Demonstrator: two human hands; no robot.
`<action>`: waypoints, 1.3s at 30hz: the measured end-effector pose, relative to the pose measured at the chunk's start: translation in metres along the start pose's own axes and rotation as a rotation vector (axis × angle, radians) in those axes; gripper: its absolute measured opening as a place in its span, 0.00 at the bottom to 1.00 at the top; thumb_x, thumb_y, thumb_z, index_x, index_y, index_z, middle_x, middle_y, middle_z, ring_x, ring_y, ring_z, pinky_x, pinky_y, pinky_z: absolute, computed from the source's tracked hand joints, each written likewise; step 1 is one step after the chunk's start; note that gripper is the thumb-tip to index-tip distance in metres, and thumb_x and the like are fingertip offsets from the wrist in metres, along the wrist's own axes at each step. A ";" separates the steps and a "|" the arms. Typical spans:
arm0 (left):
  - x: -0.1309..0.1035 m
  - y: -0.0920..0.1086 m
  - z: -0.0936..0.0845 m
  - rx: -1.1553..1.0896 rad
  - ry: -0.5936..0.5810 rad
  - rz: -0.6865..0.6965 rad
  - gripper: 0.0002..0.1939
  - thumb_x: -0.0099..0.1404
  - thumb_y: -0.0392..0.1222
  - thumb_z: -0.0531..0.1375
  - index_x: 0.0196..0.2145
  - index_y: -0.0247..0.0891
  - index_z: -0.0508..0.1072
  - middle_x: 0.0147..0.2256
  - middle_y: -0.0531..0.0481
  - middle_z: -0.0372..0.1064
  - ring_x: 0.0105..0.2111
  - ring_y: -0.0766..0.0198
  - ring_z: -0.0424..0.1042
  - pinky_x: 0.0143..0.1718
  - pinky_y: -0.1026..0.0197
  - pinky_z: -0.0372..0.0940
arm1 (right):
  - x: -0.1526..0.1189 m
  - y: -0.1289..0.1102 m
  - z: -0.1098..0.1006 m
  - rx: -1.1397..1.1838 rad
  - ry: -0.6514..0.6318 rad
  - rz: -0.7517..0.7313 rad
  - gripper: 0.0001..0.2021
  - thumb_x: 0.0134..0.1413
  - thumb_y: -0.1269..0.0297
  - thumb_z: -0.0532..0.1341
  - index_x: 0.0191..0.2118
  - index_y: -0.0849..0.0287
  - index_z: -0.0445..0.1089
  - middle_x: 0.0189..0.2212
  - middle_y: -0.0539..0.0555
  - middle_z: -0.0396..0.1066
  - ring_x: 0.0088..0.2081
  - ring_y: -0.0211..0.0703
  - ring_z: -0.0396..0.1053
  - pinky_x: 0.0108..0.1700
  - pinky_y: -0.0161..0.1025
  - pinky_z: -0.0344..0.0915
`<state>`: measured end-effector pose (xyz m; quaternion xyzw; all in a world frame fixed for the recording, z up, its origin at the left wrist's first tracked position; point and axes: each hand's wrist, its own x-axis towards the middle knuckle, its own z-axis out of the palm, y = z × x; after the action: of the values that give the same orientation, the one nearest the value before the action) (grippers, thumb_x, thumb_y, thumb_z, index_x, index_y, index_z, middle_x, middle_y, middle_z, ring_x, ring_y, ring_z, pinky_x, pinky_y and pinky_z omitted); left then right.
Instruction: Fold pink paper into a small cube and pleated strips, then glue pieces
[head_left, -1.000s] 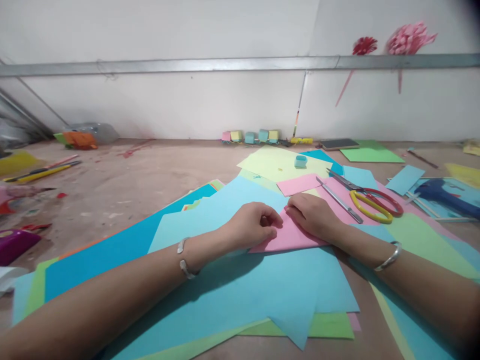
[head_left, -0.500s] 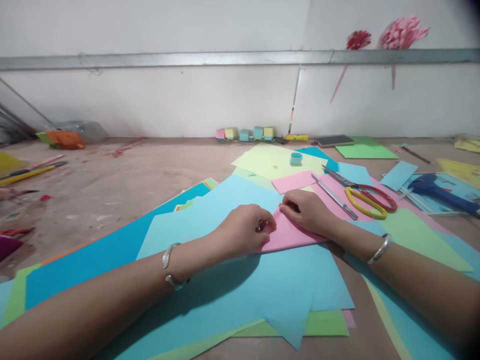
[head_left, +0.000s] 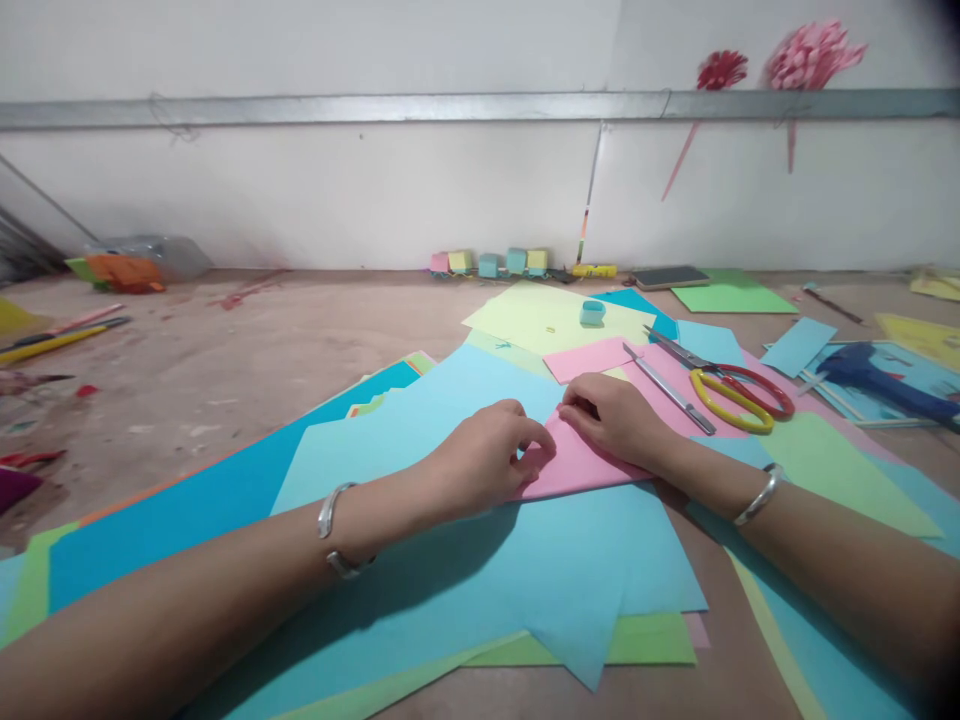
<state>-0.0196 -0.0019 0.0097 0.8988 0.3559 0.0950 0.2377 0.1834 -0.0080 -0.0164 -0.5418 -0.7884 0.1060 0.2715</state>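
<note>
A folded pink sheet of paper lies on light blue sheets, with both hands on it. My left hand is at its left edge, fingers curled and the fingertips close to the paper. My right hand grips the upper edge between thumb and bent fingers, its side resting on the sheet. Just beyond the right hand lie a craft knife and scissors with yellow and red handles. A pink strip lies farther back.
A blue glue gun rests at the right on a light blue card. Small paper boxes stand in a row by the wall. A turquoise paper box sits on pale yellow paper. Pencils lie at the left.
My left hand's index finger has shifted slightly to the right along the pink paper. My right hand stays in place. The view has tilted down very slightly.
</note>
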 end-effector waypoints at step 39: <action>-0.033 0.053 0.033 0.633 -0.306 0.250 0.15 0.62 0.22 0.46 0.37 0.33 0.69 0.33 0.44 0.66 0.29 0.58 0.64 0.26 0.57 0.63 | 0.000 0.001 0.003 -0.037 0.005 -0.055 0.08 0.55 0.73 0.59 0.26 0.59 0.62 0.26 0.51 0.66 0.31 0.40 0.61 0.34 0.36 0.54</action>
<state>-0.0010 -0.0696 0.0074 0.9681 0.2157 -0.1268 -0.0148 0.1829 -0.0068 -0.0191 -0.5251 -0.8040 0.0826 0.2664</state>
